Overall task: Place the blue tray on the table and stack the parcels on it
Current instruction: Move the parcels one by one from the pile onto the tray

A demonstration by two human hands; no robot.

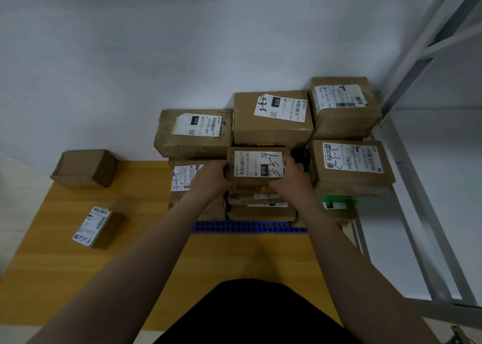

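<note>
Left hand (210, 177) and right hand (292, 179) grip a labelled parcel (257, 166) from both sides atop the stack. The blue tray (249, 226) lies under the stack at the desk's (146, 242) two o'clock; two loose boxes (84, 168) sit at ten o'clock.

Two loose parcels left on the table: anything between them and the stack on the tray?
Nothing visible. The plain parcel and the labelled parcel sit on bare table left of the stack. Both hands, left hand and right hand, are busy gripping the 3-3-1 parcel.
</note>
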